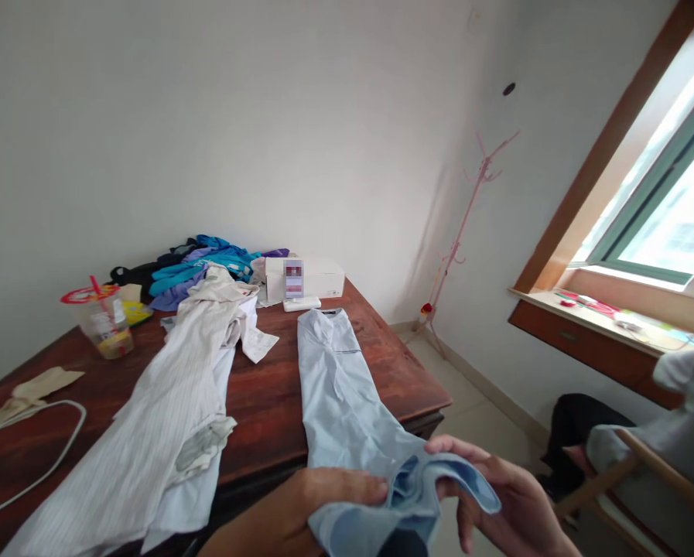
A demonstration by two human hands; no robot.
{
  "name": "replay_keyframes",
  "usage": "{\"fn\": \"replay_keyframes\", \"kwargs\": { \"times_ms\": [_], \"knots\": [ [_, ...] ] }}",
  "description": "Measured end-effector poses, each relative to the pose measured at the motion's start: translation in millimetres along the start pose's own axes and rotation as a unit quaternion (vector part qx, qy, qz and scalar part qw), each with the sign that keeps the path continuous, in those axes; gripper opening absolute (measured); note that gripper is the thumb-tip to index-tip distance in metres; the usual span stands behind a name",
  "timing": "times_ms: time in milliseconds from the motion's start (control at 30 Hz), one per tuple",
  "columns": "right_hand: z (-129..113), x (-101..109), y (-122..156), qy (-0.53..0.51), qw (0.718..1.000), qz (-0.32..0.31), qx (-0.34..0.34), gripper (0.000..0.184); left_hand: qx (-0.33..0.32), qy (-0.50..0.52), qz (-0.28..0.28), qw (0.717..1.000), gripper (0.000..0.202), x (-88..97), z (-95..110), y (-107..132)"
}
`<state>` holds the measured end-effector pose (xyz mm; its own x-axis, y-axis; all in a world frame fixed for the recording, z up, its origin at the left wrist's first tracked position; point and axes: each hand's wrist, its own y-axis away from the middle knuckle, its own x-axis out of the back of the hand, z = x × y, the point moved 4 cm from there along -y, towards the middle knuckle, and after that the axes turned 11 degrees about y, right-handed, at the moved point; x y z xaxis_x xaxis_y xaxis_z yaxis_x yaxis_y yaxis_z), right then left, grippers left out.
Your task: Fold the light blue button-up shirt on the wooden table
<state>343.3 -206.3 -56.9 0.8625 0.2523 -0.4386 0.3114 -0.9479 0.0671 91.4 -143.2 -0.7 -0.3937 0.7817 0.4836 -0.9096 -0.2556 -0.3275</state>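
Observation:
A light blue shirt (338, 379) lies lengthwise over the dark wooden table, folded narrow, with its far end near a white box. Its near end hangs past the table's front edge and is bunched between my two hands. My left hand (300, 503) grips the bunched cloth from the left, fingers across the top. On the other side, my right hand (509, 499) holds a raised fold of the same shirt between thumb and fingers. Part of the cloth under my left fingers is hidden. Left of it lies a white striped shirt (143, 410) on other pale clothing.
The wooden table (265, 418) carries a clothes pile (207, 259), a white box (317, 275), a plastic cup (106, 321) with a red straw and a white cable (62, 464). At right, a person (660, 449) sits by the window; a pink coat rack (459, 232) stands in the corner.

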Motion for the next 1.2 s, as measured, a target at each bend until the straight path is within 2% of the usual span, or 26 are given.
{"fn": "replay_keyframes", "kwargs": {
  "times_ms": [67,100,167,233,300,333,400,433,500,600,700,767,800,900,933,1000,1100,1133,1200],
  "knots": [
    [-6.8,-2.5,-3.9,0.018,0.999,-0.032,0.012,0.052,0.057,0.034,-0.030,0.997,0.043,5.6,-11.0,6.3],
    [-12.0,-2.4,-9.1,0.045,0.998,-0.034,0.008,0.056,0.092,0.054,-0.018,0.994,0.047,12.6,-20.3,9.2],
    [-25.1,2.5,-28.4,0.131,0.991,-0.008,-0.010,0.053,0.166,0.142,0.047,0.975,0.057,32.9,-43.3,10.7],
    [-40.4,14.3,-60.6,0.252,0.967,0.039,-0.023,0.042,0.216,0.286,0.114,0.927,0.062,56.0,-67.2,3.8],
    [-51.6,29.2,-103.5,0.399,0.915,0.043,-0.040,0.053,0.237,0.413,0.172,0.863,0.061,79.7,-91.6,-10.1],
    [-57.9,39.7,-126.8,0.455,0.887,0.079,-0.018,0.056,0.250,0.456,0.195,0.831,0.058,90.7,-105.1,-17.5],
    [-65.2,61.0,-169.8,0.542,0.823,0.167,0.035,0.048,0.289,0.502,0.248,0.777,0.050,108.7,-135.0,-27.9],
    [-63.0,69.4,-188.2,0.570,0.799,0.184,0.044,0.048,0.313,0.508,0.272,0.755,0.046,114.4,-150.0,-30.0],
    [-50.3,82.2,-214.6,0.584,0.786,0.198,0.041,0.050,0.361,0.505,0.295,0.726,0.044,116.7,-174.8,-28.2],
    [-21.8,90.2,-225.2,0.555,0.810,0.189,0.020,0.050,0.391,0.518,0.272,0.711,0.046,99.6,-188.4,-17.6],
    [2.0,92.1,-213.0,0.493,0.850,0.184,0.011,0.051,0.391,0.520,0.249,0.717,0.052,72.8,-178.6,-5.4],
    [12.9,94.9,-202.4,0.445,0.873,0.201,0.008,0.050,0.395,0.471,0.250,0.748,0.059,58.5,-171.2,0.8],
    [17.4,96.8,-198.1,0.437,0.874,0.211,0.002,0.047,0.387,0.424,0.260,0.776,0.064,54.6,-168.9,2.8],
    [28.1,102.2,-189.4,0.481,0.846,0.228,-0.027,0.039,0.332,0.202,0.306,0.869,0.084,54.3,-165.3,8.2],
    [30.3,103.0,-187.3,0.503,0.833,0.227,-0.032,0.038,0.317,0.114,0.309,0.889,0.091,55.8,-163.5,10.8],
    [31.5,102.4,-183.0,0.547,0.806,0.223,-0.022,0.037,0.305,-0.059,0.289,0.906,0.095,59.8,-156.9,17.9],
    [22.7,97.5,-173.6,0.601,0.756,0.256,0.044,0.030,0.261,-0.274,0.217,0.900,0.081,66.0,-134.8,29.4],
    [18.1,95.2,-169.6,0.607,0.742,0.274,0.077,0.030,0.237,-0.315,0.174,0.902,0.079,65.8,-127.0,32.4],
    [9.8,90.2,-161.1,0.615,0.718,0.294,0.143,0.036,0.198,-0.330,0.053,0.921,0.085,59.7,-117.4,37.4]
  ]
}}
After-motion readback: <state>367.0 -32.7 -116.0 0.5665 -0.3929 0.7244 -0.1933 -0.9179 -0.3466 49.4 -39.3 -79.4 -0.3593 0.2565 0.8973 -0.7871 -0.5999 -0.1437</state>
